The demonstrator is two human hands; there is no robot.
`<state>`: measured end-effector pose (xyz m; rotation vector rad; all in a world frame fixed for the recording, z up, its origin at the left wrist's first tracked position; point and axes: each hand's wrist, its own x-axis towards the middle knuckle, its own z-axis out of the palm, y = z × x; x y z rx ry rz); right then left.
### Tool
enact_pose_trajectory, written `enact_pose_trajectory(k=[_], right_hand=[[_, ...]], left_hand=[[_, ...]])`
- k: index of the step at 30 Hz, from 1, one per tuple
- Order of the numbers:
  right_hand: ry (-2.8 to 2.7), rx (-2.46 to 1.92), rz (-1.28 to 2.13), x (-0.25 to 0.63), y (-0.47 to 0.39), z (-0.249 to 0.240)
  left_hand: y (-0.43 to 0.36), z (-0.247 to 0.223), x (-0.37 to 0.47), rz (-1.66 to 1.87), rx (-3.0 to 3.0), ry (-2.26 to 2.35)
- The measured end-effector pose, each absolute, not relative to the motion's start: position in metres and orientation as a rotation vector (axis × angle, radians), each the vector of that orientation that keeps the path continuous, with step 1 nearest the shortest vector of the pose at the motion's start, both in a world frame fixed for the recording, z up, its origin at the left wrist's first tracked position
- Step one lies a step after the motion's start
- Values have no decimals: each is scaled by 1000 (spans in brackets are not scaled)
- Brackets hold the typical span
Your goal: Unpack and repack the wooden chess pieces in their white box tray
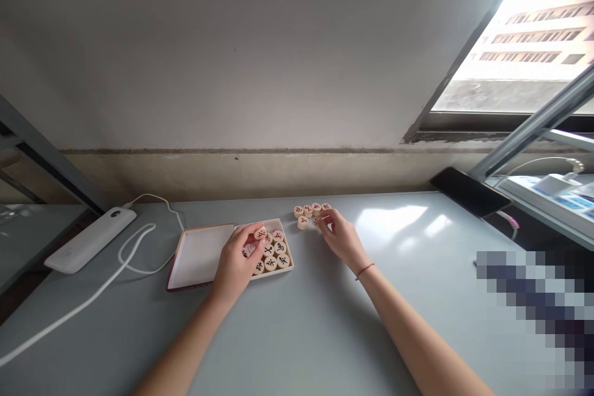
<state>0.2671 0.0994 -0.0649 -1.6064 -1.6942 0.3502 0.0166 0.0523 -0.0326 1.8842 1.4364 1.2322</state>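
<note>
Over the open box point(290, 258) my left hand point(236, 260) pinches a round Chinese chess piece point(260, 233) with a red character. Inside the box lie several more pieces, some marked in black and some in red; my fingers hide part of them. To the right, my right hand point(341, 236) has its fingertips closed on another chess piece point(317, 221) at the table surface. A back row of red-marked pieces point(307, 210) stands just beyond it, and a single piece point(302, 223) sits in front of that row, left of my right fingertips.
The box lid point(199, 253) lies folded open on the left. A white power bank point(90, 240) with a looping white cable point(97, 294) is at the far left. A black phone point(471, 190) rests at the back right beside a metal post. The wall borders the table's back edge.
</note>
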Motion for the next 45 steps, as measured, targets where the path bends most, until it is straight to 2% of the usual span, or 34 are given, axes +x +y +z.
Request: enact_pose_trajectory(k=[7,11,15,19,23,26,30,40,45], right_hand=[[-1809,-1567,69,250,88,-56],[-1949,-1146,192,211,58,-33],[-1946,-1028,196,186,40,-25],[-1855,-1152,89,210,58,-31],[-1797,-1569,-12,248,82,-45],[-1873,-1793,-17,258,88,-52],[-1993,-1862,-26,253,87,-57],[-1971,-1721,34,254,94,-68],[-1908,-1630,-30,248,87,-56]], left_hand=[[46,-31,21,1154,2114,1461],[41,-34,26,1157,2350,1374],[39,-35,29,1211,2534,1293],[45,-32,20,1091,2644,1539],[58,-30,-3,784,2418,2037],[65,-31,-15,640,2170,2146],[68,-33,-18,491,2018,2130],[75,-41,-21,579,2093,2101],[71,-32,-10,690,2331,2180]])
